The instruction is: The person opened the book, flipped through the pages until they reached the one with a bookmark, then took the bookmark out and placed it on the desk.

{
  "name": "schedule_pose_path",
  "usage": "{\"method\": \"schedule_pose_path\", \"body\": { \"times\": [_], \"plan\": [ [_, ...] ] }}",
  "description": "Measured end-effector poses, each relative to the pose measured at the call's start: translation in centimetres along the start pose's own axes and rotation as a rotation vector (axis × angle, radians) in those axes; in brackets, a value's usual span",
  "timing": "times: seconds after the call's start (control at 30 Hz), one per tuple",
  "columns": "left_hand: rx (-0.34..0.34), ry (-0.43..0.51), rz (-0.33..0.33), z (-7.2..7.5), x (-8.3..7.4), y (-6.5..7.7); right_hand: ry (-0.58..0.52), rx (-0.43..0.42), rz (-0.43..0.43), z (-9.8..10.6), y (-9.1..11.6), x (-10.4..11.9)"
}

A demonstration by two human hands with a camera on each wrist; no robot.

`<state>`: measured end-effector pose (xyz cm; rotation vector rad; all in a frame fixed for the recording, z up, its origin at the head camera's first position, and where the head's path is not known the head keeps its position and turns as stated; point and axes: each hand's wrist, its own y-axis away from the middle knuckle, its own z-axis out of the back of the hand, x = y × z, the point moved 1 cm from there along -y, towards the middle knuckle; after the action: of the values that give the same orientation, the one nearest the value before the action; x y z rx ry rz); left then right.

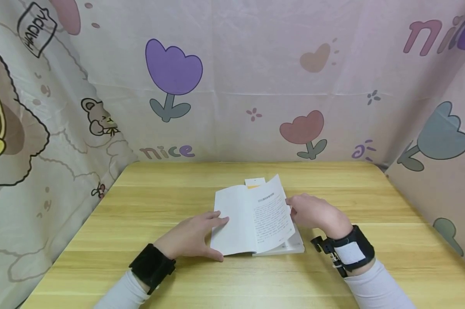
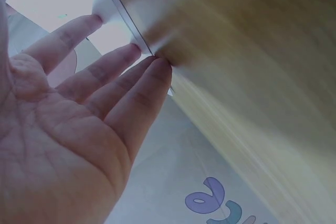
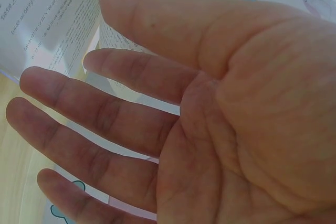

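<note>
An open book [image 1: 232, 221] lies on the wooden table, its left side blank white. A printed page [image 1: 272, 219] on its right side stands partly raised and curved. My left hand [image 1: 195, 234] rests at the book's left edge, fingers on the blank page and thumb by the lower corner. In the left wrist view the left hand's fingers [image 2: 139, 100] extend to the book's edge. My right hand [image 1: 317, 214] is at the raised page's right edge. Seen from the right wrist, its thumb and fingers [image 3: 100, 114] are extended and apart beside printed pages [image 3: 47, 19].
A white piece with an orange stripe [image 1: 254, 182] sticks out past the book's top edge. The wooden table [image 1: 170, 184] reaches back to a patterned cloth [image 1: 232, 64], which also hangs at both sides. Black bands [image 1: 151, 266] circle both wrists.
</note>
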<state>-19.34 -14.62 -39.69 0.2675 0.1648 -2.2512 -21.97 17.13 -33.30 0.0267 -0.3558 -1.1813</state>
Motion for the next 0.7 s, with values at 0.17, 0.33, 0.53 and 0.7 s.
{"method": "schedule_pose_path", "body": {
  "times": [0.17, 0.33, 0.53, 0.7],
  "plan": [
    [-0.005, -0.009, -0.006, -0.02, 0.04, 0.02, 0.006, 0.004, -0.002, 0.00, -0.03, -0.01],
    [0.007, -0.013, -0.001, -0.01, 0.00, -0.02, 0.012, 0.006, -0.001, 0.05, -0.01, 0.03],
    [0.007, 0.005, 0.016, -0.02, -0.07, -0.07, -0.002, 0.005, 0.002, 0.11, 0.13, 0.09],
    [0.004, 0.014, 0.022, -0.02, -0.09, -0.10, -0.010, 0.010, -0.004, 0.15, 0.15, 0.10]
  ]
}}
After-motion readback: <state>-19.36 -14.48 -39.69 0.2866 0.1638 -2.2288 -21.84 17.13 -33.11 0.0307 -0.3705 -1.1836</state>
